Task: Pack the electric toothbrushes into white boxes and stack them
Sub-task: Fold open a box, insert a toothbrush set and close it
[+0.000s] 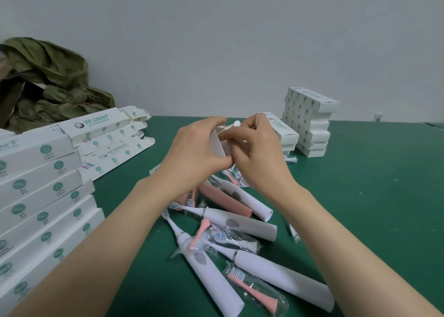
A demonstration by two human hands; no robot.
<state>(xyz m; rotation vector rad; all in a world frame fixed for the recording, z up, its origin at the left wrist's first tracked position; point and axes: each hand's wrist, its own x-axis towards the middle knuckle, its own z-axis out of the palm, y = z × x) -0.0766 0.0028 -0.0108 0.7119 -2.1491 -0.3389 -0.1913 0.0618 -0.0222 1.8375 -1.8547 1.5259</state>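
Green surface (360, 208) beneath a plain pale wall (216, 40). Above its middle, grips an open-ended white box (217, 143) in the curled left hand (192, 153), thumb at the near lower corner. Pinches a small white piece (236, 124) at that box's mouth with the right hand (259, 158), fingers bent. Below the wrists, loose toothbrushes (240, 225), white and pink, heaped with bagged brush heads (252, 292). A stack of closed boxes (310, 124) far right, a second stack (43, 196) near left, flat unfolded cartons (108, 136) just behind it.
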